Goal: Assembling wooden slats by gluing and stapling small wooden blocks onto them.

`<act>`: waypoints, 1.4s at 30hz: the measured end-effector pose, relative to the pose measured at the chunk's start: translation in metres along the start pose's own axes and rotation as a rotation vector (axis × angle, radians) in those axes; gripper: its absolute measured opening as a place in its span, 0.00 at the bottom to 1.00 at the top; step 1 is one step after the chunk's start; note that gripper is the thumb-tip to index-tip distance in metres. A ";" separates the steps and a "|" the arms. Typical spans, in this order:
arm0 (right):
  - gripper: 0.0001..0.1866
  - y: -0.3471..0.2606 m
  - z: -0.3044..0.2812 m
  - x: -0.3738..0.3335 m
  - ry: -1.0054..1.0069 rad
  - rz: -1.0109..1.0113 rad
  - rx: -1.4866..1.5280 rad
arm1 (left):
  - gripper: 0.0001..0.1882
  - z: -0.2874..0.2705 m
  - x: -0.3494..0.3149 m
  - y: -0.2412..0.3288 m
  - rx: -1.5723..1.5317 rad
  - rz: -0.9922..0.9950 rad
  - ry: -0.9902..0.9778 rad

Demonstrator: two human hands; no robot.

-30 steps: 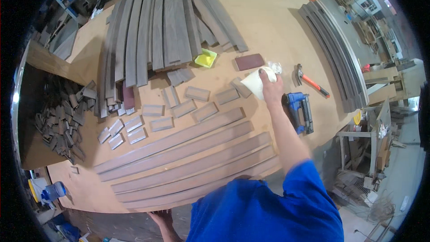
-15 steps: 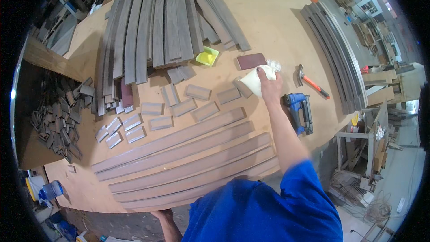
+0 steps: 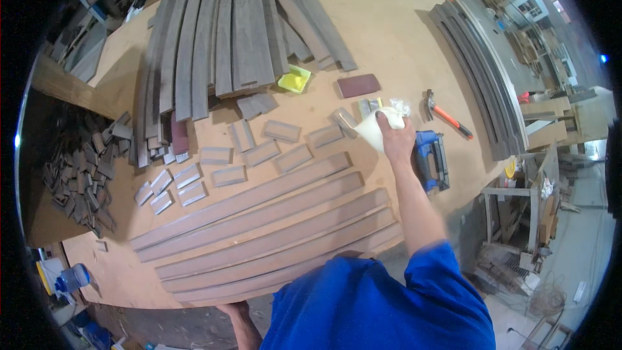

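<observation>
Right hand [image 3: 395, 141] grips a white plastic bottle [image 3: 374, 128] just left of the blue staple gun [image 3: 430, 159]; left hand [image 3: 238, 314], grip indiscernible, at the tabletop [image 3: 389, 19] edge.

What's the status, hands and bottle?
Right hand gripping white bottle, tilted over small block. Left hand at table edge, grip unclear. Blue nailer beside right hand.

A hammer [image 3: 447, 115] with an orange handle lies at two o'clock on the table [image 3: 389, 19], a yellow tray [image 3: 294, 80] at twelve, small dark offcuts [image 3: 78, 168] piled at nine.
</observation>
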State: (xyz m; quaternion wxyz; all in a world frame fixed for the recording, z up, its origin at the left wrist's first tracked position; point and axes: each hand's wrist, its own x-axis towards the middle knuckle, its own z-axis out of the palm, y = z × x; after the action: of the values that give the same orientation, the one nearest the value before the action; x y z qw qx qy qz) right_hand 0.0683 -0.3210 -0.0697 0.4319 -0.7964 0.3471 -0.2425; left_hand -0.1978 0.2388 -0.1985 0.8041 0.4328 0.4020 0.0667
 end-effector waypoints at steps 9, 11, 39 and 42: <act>0.26 -0.003 -0.004 -0.002 -0.043 0.022 0.079 | 0.39 0.001 0.003 0.000 -0.038 0.005 0.032; 0.24 -0.013 0.000 -0.006 -0.062 0.069 0.239 | 0.38 -0.005 0.000 0.000 -0.073 -0.008 0.067; 0.25 -0.030 0.024 -0.005 -0.173 -0.018 -0.032 | 0.38 0.013 -0.003 0.001 -0.070 0.016 0.080; 0.26 -0.028 0.023 -0.006 -0.184 -0.041 -0.030 | 0.38 0.004 0.001 -0.001 -0.101 0.021 0.059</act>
State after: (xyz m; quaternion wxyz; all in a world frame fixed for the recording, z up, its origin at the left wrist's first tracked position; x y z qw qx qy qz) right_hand 0.0900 -0.2935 -0.0576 0.4448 -0.8287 0.2932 -0.1718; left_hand -0.1947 0.2358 -0.1987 0.8119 0.3938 0.4172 0.1079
